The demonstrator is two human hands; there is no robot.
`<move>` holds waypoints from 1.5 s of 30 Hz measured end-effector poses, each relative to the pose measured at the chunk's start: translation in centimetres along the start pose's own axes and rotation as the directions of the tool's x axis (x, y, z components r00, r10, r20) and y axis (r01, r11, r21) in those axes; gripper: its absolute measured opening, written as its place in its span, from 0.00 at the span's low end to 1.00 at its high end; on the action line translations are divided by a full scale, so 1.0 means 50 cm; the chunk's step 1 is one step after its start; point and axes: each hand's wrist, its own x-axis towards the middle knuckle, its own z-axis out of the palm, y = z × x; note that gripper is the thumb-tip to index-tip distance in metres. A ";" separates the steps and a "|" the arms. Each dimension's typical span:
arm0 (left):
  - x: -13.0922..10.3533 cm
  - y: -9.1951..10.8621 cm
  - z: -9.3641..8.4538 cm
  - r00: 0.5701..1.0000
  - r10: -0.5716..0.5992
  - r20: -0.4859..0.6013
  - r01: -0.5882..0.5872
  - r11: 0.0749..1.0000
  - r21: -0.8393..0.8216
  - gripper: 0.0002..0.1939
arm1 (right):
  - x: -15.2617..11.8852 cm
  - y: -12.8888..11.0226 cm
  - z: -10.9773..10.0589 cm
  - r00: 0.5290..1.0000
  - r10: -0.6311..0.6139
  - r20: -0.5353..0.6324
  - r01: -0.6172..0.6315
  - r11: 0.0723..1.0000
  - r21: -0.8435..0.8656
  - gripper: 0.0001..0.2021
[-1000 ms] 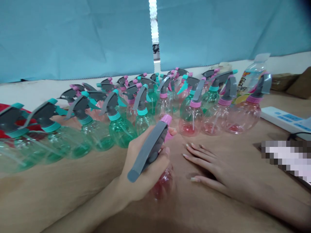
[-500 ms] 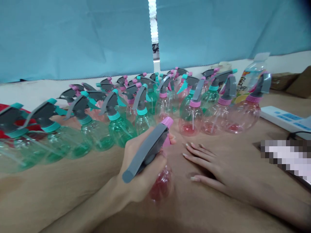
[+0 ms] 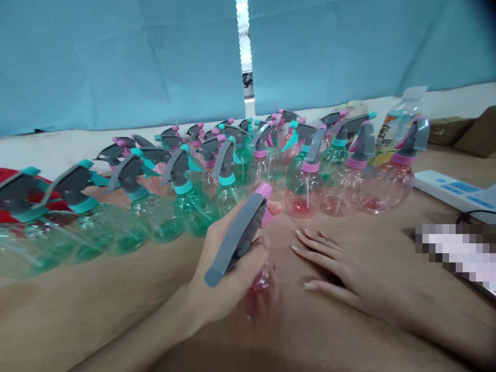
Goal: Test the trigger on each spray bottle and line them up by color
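My left hand [image 3: 227, 268] is wrapped round the neck of a pink spray bottle [image 3: 260, 295] in front of me. Its grey trigger head [image 3: 238, 235] with a pink nozzle points away, and the fingers hide the collar. My right hand [image 3: 337, 268] lies flat on the wooden table with fingers spread, to the right of that bottle and holding nothing. Beyond my left hand stands a row of green spray bottles [image 3: 196, 206] with turquoise collars. Past my right hand are pink spray bottles [image 3: 304, 194] with pink collars.
More spray bottles [image 3: 242, 150] crowd the back of the table [image 3: 127, 310]. A labelled drink bottle [image 3: 403, 121] and a white power strip [image 3: 453, 188] are at the right, near a pixelated object [image 3: 461, 253]. Cardboard [image 3: 480, 132] sits at the far right, below a blue wall covering [image 3: 135, 62].
My left hand and the held trigger head have shifted slightly right and up, and the head looks more upright. My right hand stays where it was.
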 end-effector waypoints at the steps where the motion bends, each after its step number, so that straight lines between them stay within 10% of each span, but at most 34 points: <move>1: 0.001 -0.001 0.001 1.000 0.001 0.003 -0.001 1.000 -0.019 0.10 | 0.000 0.000 0.000 1.000 0.000 -0.001 0.000 1.000 -0.001 0.30; 18: 0.010 0.015 0.012 0.996 -0.088 0.019 0.090 0.987 -0.132 0.22 | 0.000 0.000 0.001 1.000 -0.003 -0.002 0.003 1.000 -0.008 0.30; 45: 0.002 -0.011 0.006 0.993 0.116 -0.004 -0.115 0.990 -0.084 0.20 | 0.002 -0.003 -0.006 0.998 0.018 0.054 -0.016 0.999 -0.029 0.30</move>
